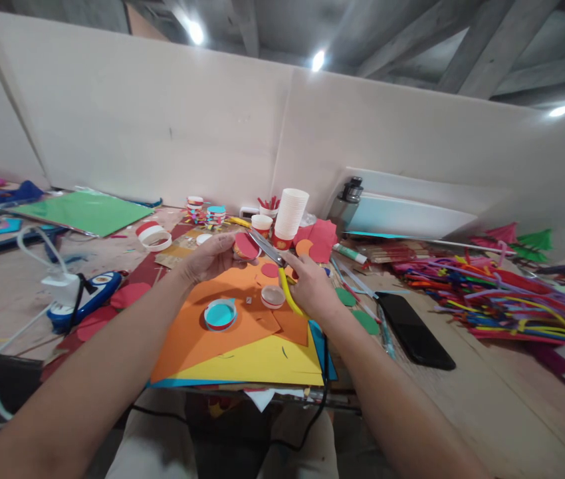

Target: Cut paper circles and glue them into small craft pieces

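Observation:
My left hand (207,258) is closed around a cut paper cup piece with a red paper disc (246,245) on it, held above the table. My right hand (312,287) grips yellow-handled scissors (275,261), whose blades point up-left and touch the disc's right edge. Below the hands lie orange paper (217,332) and yellow paper (262,364). On the orange sheet rest a cup ring with a blue disc (220,314) and a small white cup bottom (273,297).
A stack of white paper cups (290,214) stands behind. A black phone (415,330) lies right of my right hand, a heap of coloured pipe cleaners (502,299) further right. A white charger on a blue power strip (70,294) sits left, a green sheet (83,211) far left.

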The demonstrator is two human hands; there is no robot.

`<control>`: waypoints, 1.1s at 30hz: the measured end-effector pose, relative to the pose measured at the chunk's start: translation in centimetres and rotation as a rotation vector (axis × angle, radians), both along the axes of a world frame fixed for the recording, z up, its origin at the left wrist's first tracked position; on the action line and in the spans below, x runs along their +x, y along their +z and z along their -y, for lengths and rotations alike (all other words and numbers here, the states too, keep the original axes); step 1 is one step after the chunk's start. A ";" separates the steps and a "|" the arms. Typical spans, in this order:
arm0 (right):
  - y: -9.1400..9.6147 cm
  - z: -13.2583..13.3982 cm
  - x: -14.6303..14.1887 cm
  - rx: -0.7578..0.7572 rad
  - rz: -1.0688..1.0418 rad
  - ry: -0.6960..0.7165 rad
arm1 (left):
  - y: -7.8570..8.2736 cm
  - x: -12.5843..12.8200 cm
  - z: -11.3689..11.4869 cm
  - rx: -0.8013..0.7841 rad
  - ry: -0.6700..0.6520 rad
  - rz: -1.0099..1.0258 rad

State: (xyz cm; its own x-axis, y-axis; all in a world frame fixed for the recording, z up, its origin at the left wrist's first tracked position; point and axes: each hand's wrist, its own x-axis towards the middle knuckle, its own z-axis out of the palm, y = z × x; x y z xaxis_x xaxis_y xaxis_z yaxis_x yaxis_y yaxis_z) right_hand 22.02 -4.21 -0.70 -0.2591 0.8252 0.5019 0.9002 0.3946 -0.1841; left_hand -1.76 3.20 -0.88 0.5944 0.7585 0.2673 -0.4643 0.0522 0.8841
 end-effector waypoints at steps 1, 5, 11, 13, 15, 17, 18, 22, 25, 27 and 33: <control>0.0 0.0 0.0 0.001 -0.002 0.006 | -0.1 0.0 -0.1 -0.003 0.000 0.002; 0.1 0.1 0.1 -0.008 0.002 0.002 | -0.3 -0.2 -0.2 -0.013 0.009 0.015; 0.1 0.4 0.0 0.012 0.003 0.015 | -0.2 -0.3 -0.2 -0.055 0.030 0.010; 0.2 0.4 -0.1 0.015 0.006 0.013 | -0.1 -0.4 -0.1 -0.062 0.037 -0.002; 0.3 0.5 -0.2 0.010 0.011 0.010 | 0.0 -0.4 0.0 -0.065 0.042 -0.011; 0.3 0.4 -0.1 0.003 0.020 0.008 | 0.2 -0.3 0.1 -0.063 0.034 -0.016; 0.2 0.3 -0.1 0.001 0.023 0.005 | 0.3 -0.3 0.1 -0.059 0.026 -0.017; -0.2 0.0 0.1 0.029 0.027 0.015 | 0.4 -0.2 0.2 -0.044 -0.001 -0.013; -0.5 0.0 0.1 0.050 0.006 0.031 | 0.5 -0.2 0.2 -0.054 0.005 0.000; -0.5 0.0 0.1 0.048 -0.033 0.060 | 0.6 -0.2 0.2 -0.064 0.004 0.005; -0.4 -0.5 -0.3 -0.032 -0.468 0.141 | 0.1 0.0 0.3 -0.067 -0.090 -0.047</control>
